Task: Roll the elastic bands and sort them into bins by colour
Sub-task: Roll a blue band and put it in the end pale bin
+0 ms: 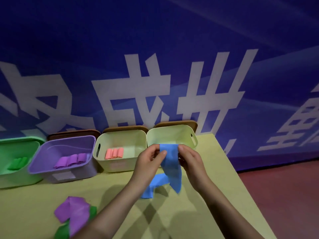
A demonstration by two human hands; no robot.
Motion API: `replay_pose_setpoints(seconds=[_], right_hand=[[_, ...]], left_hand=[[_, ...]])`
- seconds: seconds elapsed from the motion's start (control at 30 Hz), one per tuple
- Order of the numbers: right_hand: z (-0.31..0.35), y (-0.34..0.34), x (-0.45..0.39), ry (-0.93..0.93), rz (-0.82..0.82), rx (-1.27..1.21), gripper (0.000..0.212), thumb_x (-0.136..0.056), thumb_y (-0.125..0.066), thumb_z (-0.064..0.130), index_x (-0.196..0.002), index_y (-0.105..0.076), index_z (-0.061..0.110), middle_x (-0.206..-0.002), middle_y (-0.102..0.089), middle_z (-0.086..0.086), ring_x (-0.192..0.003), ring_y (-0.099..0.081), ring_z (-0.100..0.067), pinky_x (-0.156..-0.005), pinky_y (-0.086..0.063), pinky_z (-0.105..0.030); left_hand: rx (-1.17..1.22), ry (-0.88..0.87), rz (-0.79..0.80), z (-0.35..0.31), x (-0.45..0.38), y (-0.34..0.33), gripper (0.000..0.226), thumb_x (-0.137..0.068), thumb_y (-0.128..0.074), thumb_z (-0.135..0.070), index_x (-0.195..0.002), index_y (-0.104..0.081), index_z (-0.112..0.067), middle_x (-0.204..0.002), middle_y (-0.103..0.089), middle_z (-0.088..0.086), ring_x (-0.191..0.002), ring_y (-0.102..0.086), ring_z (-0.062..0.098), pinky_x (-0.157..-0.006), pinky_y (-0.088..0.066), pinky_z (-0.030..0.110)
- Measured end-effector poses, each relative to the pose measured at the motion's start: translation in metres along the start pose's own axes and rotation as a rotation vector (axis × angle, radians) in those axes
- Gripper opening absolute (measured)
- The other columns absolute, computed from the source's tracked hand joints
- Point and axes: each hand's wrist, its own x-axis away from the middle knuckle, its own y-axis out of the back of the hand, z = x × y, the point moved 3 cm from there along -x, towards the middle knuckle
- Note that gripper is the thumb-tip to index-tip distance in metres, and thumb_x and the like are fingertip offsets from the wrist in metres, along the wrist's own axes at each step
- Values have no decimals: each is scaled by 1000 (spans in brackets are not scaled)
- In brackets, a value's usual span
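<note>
Pinching the top edge of a long blue elastic band (170, 163), the left hand (149, 161) and the right hand (191, 163) hold it up above the yellow-green tabletop (198, 204), just in front of the rightmost pale yellow plastic bin (188, 135). The left hand has its thumb and fingers curled onto the band's left corner; the right hand grips the right corner the same way. The band hangs down between the two hands, and its lower end trails onto the tabletop below them, lying in a loose fold.

Taking that rightmost pale yellow bin as the landmark: touching its left side stands a second pale yellow plastic bin (110, 163), with three rolled salmon-pink bands (114, 153) lying side by side on its floor. Further left of the landmark is a lilac plastic bin (51, 169) holding three rolled purple bands (70, 160). Furthest left, partly cut off by the picture edge, is a green plastic bin (10, 176) with rolled green bands (18, 163) inside; how many I cannot tell.

Well in front of the landmark and to its left, near the bottom edge, a loose purple elastic band (74, 213) lies crumpled on the tabletop, overlapping a loose green elastic band (63, 232).

Behind the bins rises a blue wall banner (155, 40) with large white characters.
</note>
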Motion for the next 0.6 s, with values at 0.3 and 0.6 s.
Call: replay_pose_setpoints(seconds=[0.3, 0.6], right_hand=[[28, 39, -19, 201, -28, 248, 5, -88, -65, 8, -84, -67, 10, -80, -65, -2, -73, -57, -9, -67, -45, -19], [48, 63, -23, 269, -105, 288, 15, -78, -73, 23, -84, -60, 20, -88, -62, 2, -86, -59, -10, -72, -46, -22]], left_hand=[[7, -34, -126, -16, -12, -32, 25, -90, -64, -20, -109, -57, -35, -93, -64, -1, -81, -65, 9, -73, -55, 26], [-272, -295, -210, -42, -12, -50, 22, -86, -68, -13, -79, -67, -35, -89, -53, -11, -83, -53, 2, -67, -40, 12]])
